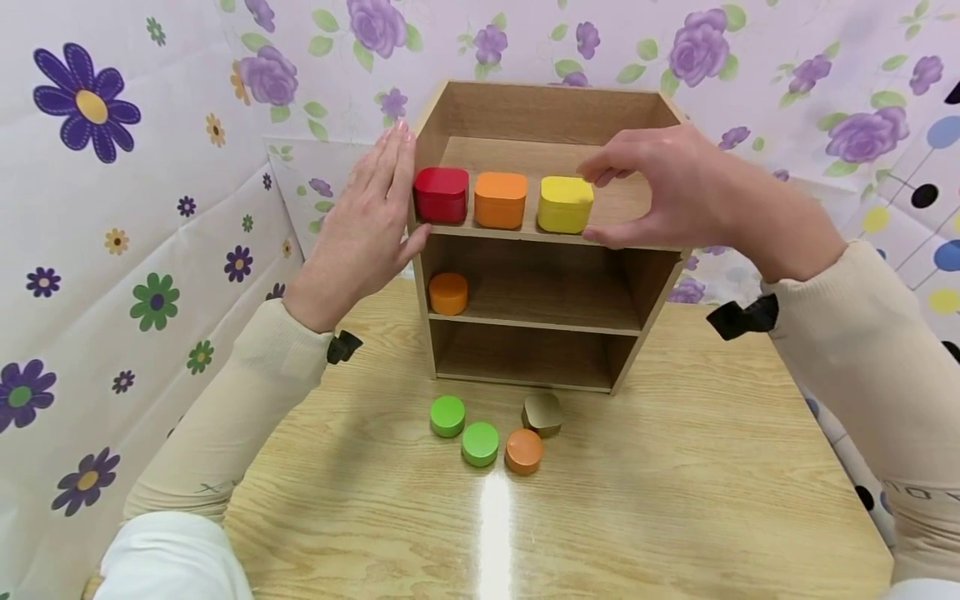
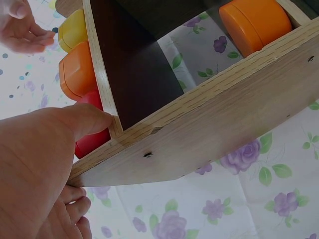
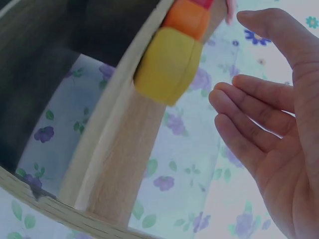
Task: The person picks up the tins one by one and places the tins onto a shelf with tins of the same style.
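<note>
My right hand (image 1: 663, 187) hovers beside a yellow rounded block (image 1: 566, 205), thumb and fingers spread apart with nothing between them. A gap shows between this hand (image 3: 271, 119) and the yellow block (image 3: 169, 64) in the right wrist view. My left hand (image 1: 360, 217) lies with straight fingers along the left side of a wooden shelf (image 1: 525, 323). Its thumb (image 2: 89, 119) touches the shelf's front edge next to a red rounded block (image 1: 442, 195). Between red and yellow sits an orange rounded block (image 1: 500, 201), all three in a row on the top tier.
On the middle tier, at the left, stands an orange round block (image 1: 448, 294). Before the shelf on the wooden table (image 1: 675, 483) lie two green round blocks (image 1: 447, 416), an orange round one (image 1: 523, 452) and a tan rounded-square one (image 1: 542, 412). A flowered covering (image 1: 525, 42) hangs behind.
</note>
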A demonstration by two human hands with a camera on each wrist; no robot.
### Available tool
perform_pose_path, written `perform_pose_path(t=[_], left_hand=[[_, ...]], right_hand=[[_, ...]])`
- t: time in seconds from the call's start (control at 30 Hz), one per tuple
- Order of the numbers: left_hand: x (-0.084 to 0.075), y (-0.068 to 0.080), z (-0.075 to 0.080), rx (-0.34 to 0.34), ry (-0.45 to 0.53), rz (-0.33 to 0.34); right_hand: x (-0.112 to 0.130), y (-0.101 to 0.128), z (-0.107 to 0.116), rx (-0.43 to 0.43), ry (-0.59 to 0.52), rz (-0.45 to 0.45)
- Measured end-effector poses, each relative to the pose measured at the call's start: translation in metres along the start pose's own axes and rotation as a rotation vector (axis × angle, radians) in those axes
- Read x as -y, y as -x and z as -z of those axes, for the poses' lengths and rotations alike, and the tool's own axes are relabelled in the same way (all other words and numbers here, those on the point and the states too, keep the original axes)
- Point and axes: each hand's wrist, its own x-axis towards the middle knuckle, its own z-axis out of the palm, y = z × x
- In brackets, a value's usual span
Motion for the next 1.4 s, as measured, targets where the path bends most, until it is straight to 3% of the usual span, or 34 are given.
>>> perform_pose_path(t=[0.2, 0.47, 0.77, 1.4], left_hand=[[0.000, -0.001, 0.000, -0.002, -0.002, -0.002], [0.000, -0.001, -0.001, -0.009, 0.005, -0.007], [0.000, 0.000, -0.002, -0.006, 0.000, -0.005], [0.000, 0.000, -0.001, 0.007, 0.006, 0.005]], right_hand=[[0.014, 0.012, -0.011, 0.076, -0.038, 0.035], [0.020, 0.022, -0.041, 0.165, -0.077, 0.039], [0.014, 0.039, -0.090, 0.199, -0.149, 0.095], [0.012, 0.072, -0.206, 0.395, -0.274, 0.098]])
